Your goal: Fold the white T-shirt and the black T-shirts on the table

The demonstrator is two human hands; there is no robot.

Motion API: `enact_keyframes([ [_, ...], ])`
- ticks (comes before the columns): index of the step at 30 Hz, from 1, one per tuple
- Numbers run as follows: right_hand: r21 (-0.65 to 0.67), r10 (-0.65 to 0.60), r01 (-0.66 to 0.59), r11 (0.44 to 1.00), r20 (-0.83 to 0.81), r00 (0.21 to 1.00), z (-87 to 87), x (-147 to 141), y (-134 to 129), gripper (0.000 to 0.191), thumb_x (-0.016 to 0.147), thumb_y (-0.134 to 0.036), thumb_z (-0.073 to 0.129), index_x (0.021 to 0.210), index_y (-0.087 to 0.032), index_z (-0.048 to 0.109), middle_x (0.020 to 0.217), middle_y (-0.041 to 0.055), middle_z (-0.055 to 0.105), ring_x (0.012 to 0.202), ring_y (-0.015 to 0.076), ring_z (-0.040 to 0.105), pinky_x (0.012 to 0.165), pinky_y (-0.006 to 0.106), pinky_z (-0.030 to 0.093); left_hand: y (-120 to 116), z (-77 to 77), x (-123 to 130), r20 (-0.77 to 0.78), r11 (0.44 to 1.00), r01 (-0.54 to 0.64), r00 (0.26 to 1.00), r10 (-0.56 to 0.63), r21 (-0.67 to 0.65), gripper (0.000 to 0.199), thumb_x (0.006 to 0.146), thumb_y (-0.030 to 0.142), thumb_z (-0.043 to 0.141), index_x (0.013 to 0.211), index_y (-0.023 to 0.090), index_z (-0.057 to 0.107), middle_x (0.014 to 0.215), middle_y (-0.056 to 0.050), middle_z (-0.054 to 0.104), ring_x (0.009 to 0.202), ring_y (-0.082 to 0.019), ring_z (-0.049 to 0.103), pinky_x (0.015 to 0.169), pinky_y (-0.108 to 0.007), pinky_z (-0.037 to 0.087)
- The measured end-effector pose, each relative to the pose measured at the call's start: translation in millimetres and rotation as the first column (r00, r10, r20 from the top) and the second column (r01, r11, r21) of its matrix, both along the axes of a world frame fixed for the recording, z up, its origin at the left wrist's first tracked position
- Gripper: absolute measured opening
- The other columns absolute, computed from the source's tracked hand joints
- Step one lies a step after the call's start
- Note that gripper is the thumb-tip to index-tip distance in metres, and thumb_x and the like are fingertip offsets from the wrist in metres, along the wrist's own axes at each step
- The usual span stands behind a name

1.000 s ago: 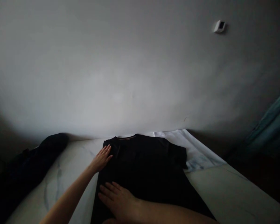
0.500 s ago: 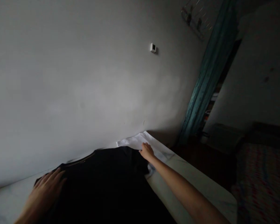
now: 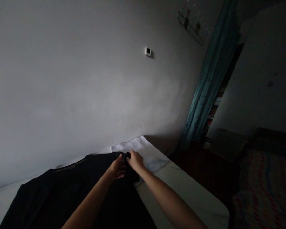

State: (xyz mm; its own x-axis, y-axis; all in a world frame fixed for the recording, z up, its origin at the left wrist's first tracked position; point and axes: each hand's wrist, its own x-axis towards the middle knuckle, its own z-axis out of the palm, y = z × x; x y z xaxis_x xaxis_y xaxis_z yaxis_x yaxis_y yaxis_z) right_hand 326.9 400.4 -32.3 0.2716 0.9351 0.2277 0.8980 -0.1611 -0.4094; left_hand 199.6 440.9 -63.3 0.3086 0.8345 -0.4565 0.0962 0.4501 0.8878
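A black garment lies spread on a pale marbled table, its neckline toward the wall. My right hand pinches a bit of the black cloth at the shoulder on the right. Just left of it, my left hand is over the same sleeve area with its fingers apart and curved; no cloth shows between them. Beyond both hands, a white cloth lies at the table's far corner, partly covered by the black garment.
The grey wall borders the table's far edge and carries a small white device and a hook rack. A teal curtain hangs at right. A patterned bed cover is at lower right.
My left hand has moved right, from the garment's left shoulder to beside my right hand. My right hand now pinches raised black cloth. The view has shifted slightly right.
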Motion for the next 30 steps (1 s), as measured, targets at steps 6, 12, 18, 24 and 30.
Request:
enact_keyframes([
  [6, 0.022, 0.29, -0.293, 0.956, 0.078, 0.954, 12.7, -54.4, -18.3, 0.026, 0.09, -0.009, 0.047, 0.102, -0.016, 0.068, 0.103, 0.0096, 0.072, 0.094, 0.0209, 0.067, 0.081, 0.029, 0.049, 16.2, 6.7, -12.4, 0.036, 0.993, -0.107, 0.993, 0.109, -0.056, 0.042, 0.08, 0.056, 0.063, 0.085, 0.014, 0.066, 0.077, -0.004, 0.069, 0.067, -0.02, 0.067, 0.059, -0.033, 0.056],
  [12, 0.221, 0.308, -0.302, 0.927, 0.01, 0.951, -5.3, -47.2, -68.3, 0.041, 0.078, -0.017, 0.068, 0.118, -0.018, 0.058, 0.117, 0.0098, 0.062, 0.112, 0.0245, 0.057, 0.096, 0.037, 0.046, 13.1, 12.8, -35.9, -0.035, 0.966, -0.259, 0.965, 0.259, -0.018, 0.035, 0.092, 0.038, 0.059, 0.121, 0.019, 0.058, 0.123, -0.008, 0.061, 0.103, -0.022, 0.062, 0.086, -0.043, 0.055],
  [18, 0.066, 0.224, -0.215, 0.974, -0.189, 0.956, -52.7, -8.3, -114.5, 0.041, 0.073, -0.008, 0.066, 0.112, -0.018, 0.058, 0.111, 0.0089, 0.065, 0.103, 0.0224, 0.063, 0.091, 0.033, 0.049, 3.1, 29.3, -44.6, -0.071, 0.943, -0.334, 0.94, 0.333, 0.005, 0.035, 0.091, 0.037, 0.06, 0.12, 0.017, 0.058, 0.118, -0.008, 0.062, 0.098, -0.02, 0.064, 0.082, -0.041, 0.057],
  [24, -0.054, 0.124, -0.13, 0.99, -0.095, 0.988, -48.5, -7.5, -150.4, 0.024, 0.084, -0.015, 0.057, 0.106, -0.02, 0.063, 0.101, 0.0058, 0.071, 0.097, 0.02, 0.066, 0.082, 0.026, 0.046, -4.3, 42.8, -56.1, -0.039, 0.929, -0.369, 0.929, 0.369, 0.002, 0.036, 0.091, 0.037, 0.06, 0.122, 0.018, 0.057, 0.122, -0.008, 0.061, 0.102, -0.022, 0.063, 0.085, -0.043, 0.055],
  [30, -0.185, 0.034, -0.03, 0.982, 0.015, 0.999, -41.8, -5.4, -209.1, 0.021, 0.088, -0.017, 0.054, 0.106, -0.022, 0.064, 0.093, 0.0042, 0.073, 0.087, 0.0201, 0.07, 0.072, 0.025, 0.046, -7.5, 46.4, -71.1, -0.026, 0.922, -0.386, 0.922, 0.385, -0.017, 0.037, 0.091, 0.037, 0.06, 0.123, 0.018, 0.056, 0.123, -0.009, 0.061, 0.103, -0.022, 0.062, 0.086, -0.044, 0.055],
])
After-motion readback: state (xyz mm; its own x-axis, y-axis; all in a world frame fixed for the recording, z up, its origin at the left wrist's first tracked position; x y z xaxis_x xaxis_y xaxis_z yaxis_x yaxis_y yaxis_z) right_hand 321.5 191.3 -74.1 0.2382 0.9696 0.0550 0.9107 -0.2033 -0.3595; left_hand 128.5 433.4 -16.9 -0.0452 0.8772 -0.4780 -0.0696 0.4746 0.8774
